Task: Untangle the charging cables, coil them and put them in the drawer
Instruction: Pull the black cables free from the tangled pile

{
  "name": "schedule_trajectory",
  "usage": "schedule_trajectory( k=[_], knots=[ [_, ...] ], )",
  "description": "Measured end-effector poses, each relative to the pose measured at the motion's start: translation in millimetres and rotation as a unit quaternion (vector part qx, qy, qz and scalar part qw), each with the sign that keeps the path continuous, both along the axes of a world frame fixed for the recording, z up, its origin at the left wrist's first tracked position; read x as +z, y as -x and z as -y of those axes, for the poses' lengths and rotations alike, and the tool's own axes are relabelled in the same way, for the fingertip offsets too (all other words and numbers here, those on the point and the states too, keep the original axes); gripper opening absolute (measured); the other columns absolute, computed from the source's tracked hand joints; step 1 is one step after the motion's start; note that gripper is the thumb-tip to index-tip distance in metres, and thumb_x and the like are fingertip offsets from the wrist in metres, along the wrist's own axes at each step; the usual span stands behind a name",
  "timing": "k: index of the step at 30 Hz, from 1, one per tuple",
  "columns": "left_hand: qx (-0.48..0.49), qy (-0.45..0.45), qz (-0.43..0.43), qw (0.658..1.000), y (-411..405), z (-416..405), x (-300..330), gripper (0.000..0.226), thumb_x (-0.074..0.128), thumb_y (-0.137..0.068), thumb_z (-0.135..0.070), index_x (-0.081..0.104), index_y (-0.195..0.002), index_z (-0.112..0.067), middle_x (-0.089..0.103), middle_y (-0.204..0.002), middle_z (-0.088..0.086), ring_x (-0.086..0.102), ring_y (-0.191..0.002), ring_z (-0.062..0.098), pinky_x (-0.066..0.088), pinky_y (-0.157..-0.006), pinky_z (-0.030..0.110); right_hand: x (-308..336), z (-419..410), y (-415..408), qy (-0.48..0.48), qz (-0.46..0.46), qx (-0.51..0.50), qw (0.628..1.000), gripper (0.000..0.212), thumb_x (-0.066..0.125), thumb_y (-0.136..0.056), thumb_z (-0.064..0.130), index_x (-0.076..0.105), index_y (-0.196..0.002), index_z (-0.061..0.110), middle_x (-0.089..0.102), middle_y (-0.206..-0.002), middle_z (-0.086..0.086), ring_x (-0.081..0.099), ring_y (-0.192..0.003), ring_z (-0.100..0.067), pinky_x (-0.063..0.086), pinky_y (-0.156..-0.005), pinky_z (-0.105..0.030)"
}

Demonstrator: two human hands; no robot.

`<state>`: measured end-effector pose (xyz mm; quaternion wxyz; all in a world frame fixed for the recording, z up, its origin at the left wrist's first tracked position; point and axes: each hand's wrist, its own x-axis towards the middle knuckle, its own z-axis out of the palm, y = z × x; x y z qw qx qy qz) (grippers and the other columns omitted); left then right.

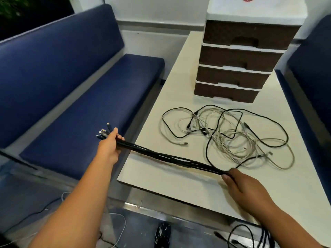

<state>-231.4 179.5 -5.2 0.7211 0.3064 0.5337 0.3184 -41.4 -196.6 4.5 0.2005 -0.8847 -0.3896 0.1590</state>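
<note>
Left hand (109, 147) and right hand (240, 183) each grip the limp, light black cables (170, 159); best held near the plugs (104, 132).

Matt blue cloth bench (89, 97), smooth cream table (179, 83), brown woven-look plastic drawers (238, 58).

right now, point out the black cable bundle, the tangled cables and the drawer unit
black cable bundle (170, 158), head view, mid-span between the hands
tangled cables (225, 135), head view, middle of the pile on the table
drawer unit (240, 59), head view, front of the second drawer
</note>
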Motion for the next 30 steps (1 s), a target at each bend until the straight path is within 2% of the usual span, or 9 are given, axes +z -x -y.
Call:
schedule_trajectory(
  k=[4, 8, 11, 13, 15, 19, 20, 25, 30],
  knots=[
    [-0.069, 0.1, -0.074, 0.99, 26, -18, -29, 0.023, 0.062, -0.093, -0.034, 0.056, -0.076, -0.02, 0.063, -0.056, -0.007, 0.059, -0.07, 0.009, 0.05, -0.066, 0.026, -15, -20, 9, 0.018, 0.081, 0.01, 0.997, 0.033, 0.039, -0.096, 0.048, 0.04, -0.074, 0.024, 0.048, -0.051, 0.003, 0.047, -0.047, -0.015, 0.035, -0.046, -0.034],
    [-0.086, 0.098, -0.238, 0.962, 46, -28, -48, 0.083, 0.07, -0.073, -0.066, 0.051, -0.13, -0.009, 0.059, -0.124, 0.012, 0.058, -0.11, 0.029, 0.05, -0.087, 0.041, -18, -24, 14, 0.023, 0.139, 0.0, 0.99, 0.034, 0.039, -0.095, 0.048, 0.037, -0.07, 0.025, 0.043, -0.046, 0.005, 0.039, -0.039, -0.012, 0.031, -0.039, -0.031],
    [0.014, -0.181, -0.421, 0.888, 38, -4, -30, 0.093, 0.067, -0.081, -0.058, 0.033, -0.145, 0.001, 0.039, -0.147, 0.021, 0.037, -0.134, 0.04, 0.033, -0.109, 0.048, -19, -21, 16, 0.025, 0.159, 0.007, 0.987, 0.034, 0.038, -0.098, 0.046, 0.039, -0.07, 0.026, 0.041, -0.046, 0.008, 0.034, -0.039, -0.01, 0.022, -0.038, -0.026],
    [-0.057, -0.4, -0.365, 0.839, 16, 38, 3, 0.079, 0.063, -0.087, -0.049, 0.034, -0.145, -0.005, 0.038, -0.148, 0.015, 0.034, -0.137, 0.032, 0.03, -0.11, 0.044, -20, -20, 18, 0.021, 0.173, 0.012, 0.985, 0.035, 0.037, -0.096, 0.048, 0.041, -0.07, 0.025, 0.042, -0.047, 0.008, 0.038, -0.038, -0.011, 0.024, -0.037, -0.027],
    [-0.247, -0.527, -0.264, 0.769, -11, 78, 17, 0.07, 0.062, -0.087, -0.046, 0.034, -0.145, -0.017, 0.038, -0.146, 0.002, 0.033, -0.133, 0.018, 0.029, -0.107, 0.036, -20, -19, 17, 0.017, 0.184, 0.006, 0.983, 0.036, 0.038, -0.095, 0.047, 0.043, -0.07, 0.022, 0.043, -0.047, 0.007, 0.041, -0.037, -0.014, 0.025, -0.036, -0.027],
    [-0.488, -0.711, -0.181, 0.473, -68, 146, 8, 0.066, 0.049, -0.079, -0.034, 0.04, -0.142, -0.017, 0.053, -0.131, 0.002, 0.044, -0.117, 0.02, 0.03, -0.099, 0.033, -17, -20, 13, 0.032, 0.183, -0.007, 0.983, 0.036, 0.038, -0.095, 0.049, 0.045, -0.072, 0.022, 0.048, -0.048, 0.005, 0.046, -0.039, -0.017, 0.029, -0.036, -0.027],
    [-0.507, -0.724, -0.18, 0.43, -82, 159, 2, 0.066, 0.044, -0.074, -0.033, 0.046, -0.138, -0.015, 0.058, -0.124, 0.003, 0.048, -0.109, 0.022, 0.031, -0.094, 0.033, -16, -18, 12, 0.035, 0.18, -0.007, 0.983, 0.035, 0.038, -0.094, 0.049, 0.045, -0.073, 0.023, 0.049, -0.049, 0.004, 0.048, -0.04, -0.018, 0.03, -0.036, -0.028],
    [-0.52, -0.719, -0.207, 0.412, -115, 198, -17, 0.035, 0.045, -0.075, -0.03, 0.062, -0.103, -0.017, 0.06, -0.09, 0.0, 0.056, -0.079, 0.023, 0.043, -0.064, 0.034, -16, -15, 6, 0.024, 0.165, 0.008, 0.986, 0.032, 0.036, -0.093, 0.047, 0.048, -0.077, 0.022, 0.057, -0.057, 0.004, 0.053, -0.045, -0.019, 0.029, -0.04, -0.027],
    [-0.529, -0.677, -0.26, 0.441, -113, 211, -18, 0.026, 0.075, -0.064, -0.017, 0.058, -0.084, -0.016, 0.056, -0.062, 0.0, 0.051, -0.05, 0.021, 0.027, -0.047, 0.026, -16, -10, 2, 0.002, 0.114, 0.034, 0.993, 0.035, 0.032, -0.097, 0.051, 0.055, -0.096, 0.025, 0.068, -0.08, 0.004, 0.063, -0.066, -0.02, 0.038, -0.051, -0.032]
  ],
)
